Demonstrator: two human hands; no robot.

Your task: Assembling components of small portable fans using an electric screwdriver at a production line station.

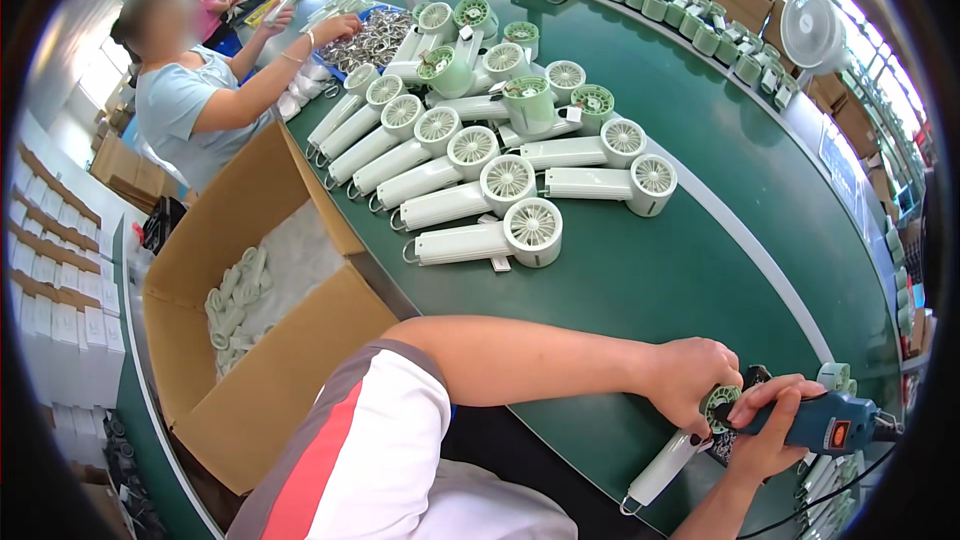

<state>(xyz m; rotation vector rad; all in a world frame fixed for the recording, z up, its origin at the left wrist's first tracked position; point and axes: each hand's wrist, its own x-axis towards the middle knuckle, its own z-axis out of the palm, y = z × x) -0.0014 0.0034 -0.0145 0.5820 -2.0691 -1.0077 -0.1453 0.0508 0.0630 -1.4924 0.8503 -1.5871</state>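
Observation:
My left hand (692,380) is closed round the head of a small handheld fan, whose white handle (664,470) slants down toward me with a wire loop at its end. The green inner part of the fan head (722,402) shows between my two hands. In my right hand (768,440) is a blue corded electric screwdriver (835,424), lying sideways with its tip end at the fan head. Fingers hide the exact contact point. A dark patterned thing (757,376) lies partly hidden behind my hands.
Several white handheld fans (505,178) lie in rows on the green table (600,280). An open cardboard box (285,390) with white parts stands at left. A co-worker (195,90) reaches to a blue tray (372,35) of metal rings. More fans (830,490) lie at lower right, near the screwdriver's cord.

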